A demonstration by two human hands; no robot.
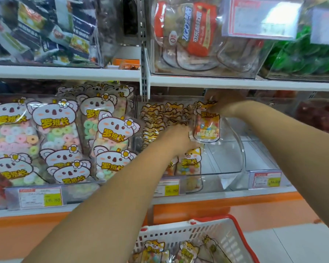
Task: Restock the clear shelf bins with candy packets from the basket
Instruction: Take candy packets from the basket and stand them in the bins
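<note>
Basket (pixel 179 233) nearest us, candy packets (pixel 154 249) inside. Our left hand (pixel 176 138) lies against packet row (pixel 156 118) in clear bin (pixel 235 152); grip blurred, cannot tell. Our right hand (pixel 222 103) pinches top of held packet (pixel 207 126), upright beside row.

Koala packets (pixel 53 118): min 8 visible, more behind. Basket (pixel 179 231): 1, w/ 3 fox packets (pixel 154 247) showing. Held fox packet (pixel 207 126): 1. Fox stack (pixel 156 118) in bin (pixel 242 149): too blurred to count. Price tags (pixel 40 198): 3.
</note>
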